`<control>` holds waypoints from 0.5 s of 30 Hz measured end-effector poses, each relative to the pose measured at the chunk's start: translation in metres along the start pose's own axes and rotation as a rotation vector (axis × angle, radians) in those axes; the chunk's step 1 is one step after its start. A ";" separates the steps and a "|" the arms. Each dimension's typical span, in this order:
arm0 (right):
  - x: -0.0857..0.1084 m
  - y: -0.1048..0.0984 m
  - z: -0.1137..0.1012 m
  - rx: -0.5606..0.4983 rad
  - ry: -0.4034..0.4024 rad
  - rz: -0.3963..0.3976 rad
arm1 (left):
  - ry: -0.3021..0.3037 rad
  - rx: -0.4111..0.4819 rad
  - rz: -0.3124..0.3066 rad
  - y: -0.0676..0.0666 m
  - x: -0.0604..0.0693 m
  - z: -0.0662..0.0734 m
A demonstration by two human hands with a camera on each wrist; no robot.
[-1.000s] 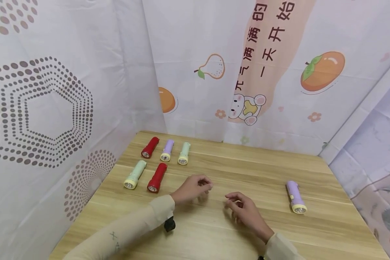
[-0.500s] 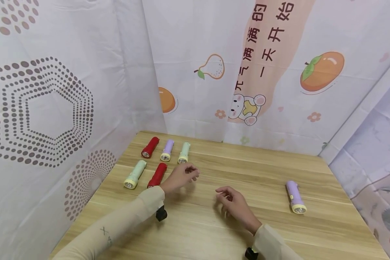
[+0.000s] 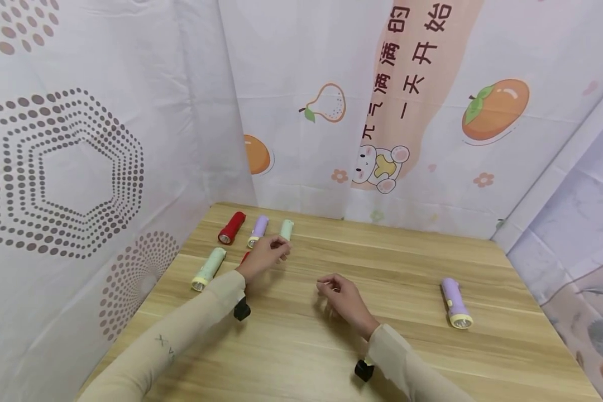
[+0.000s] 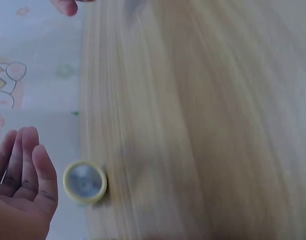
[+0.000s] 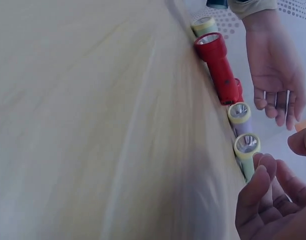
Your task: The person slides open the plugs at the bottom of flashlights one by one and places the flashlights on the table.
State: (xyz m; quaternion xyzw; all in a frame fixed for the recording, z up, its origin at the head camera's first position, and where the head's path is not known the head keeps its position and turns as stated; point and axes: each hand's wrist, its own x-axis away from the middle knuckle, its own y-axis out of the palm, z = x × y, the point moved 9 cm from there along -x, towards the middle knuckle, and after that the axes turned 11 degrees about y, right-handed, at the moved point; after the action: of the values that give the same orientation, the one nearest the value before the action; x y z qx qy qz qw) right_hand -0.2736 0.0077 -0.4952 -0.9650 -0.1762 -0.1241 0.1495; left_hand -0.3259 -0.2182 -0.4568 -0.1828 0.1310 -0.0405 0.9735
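My left hand (image 3: pixel 265 255), fingers loosely bent and empty, hovers over the red flashlight (image 3: pixel 245 256), which it mostly covers, and hides the head of the green flashlight (image 3: pixel 286 229) behind it. In the left wrist view that hand (image 4: pixel 25 187) is beside a round yellow-rimmed lens (image 4: pixel 85 182). To the right, my right hand (image 3: pixel 345 300) holds nothing above the table, its fingers relaxed. From the right wrist the red flashlight (image 5: pixel 220 67) shows whole, lying on the tabletop.
Also at the left lie a red flashlight (image 3: pixel 233 228), a purple flashlight (image 3: pixel 259 229) and a green flashlight (image 3: pixel 209 268). Another purple flashlight (image 3: pixel 454 302) lies alone at the right of the wooden table (image 3: pixel 291 357). Printed curtains (image 3: pixel 291 184) stand behind and at the left.
Both hands have moved left and away from the body, the left one to the flashlights. It now covers much of the nearer red flashlight. The flashlights have stayed in place.
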 end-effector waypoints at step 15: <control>-0.022 0.018 -0.008 -0.069 0.038 -0.004 | -0.018 -0.194 0.015 -0.026 -0.025 -0.015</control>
State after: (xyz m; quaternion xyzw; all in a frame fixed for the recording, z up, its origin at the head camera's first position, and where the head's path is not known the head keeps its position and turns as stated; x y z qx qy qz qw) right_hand -0.2881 -0.0177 -0.4984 -0.9667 -0.1708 -0.1487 0.1191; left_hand -0.3550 -0.2442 -0.4547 -0.2756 0.1269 -0.0186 0.9527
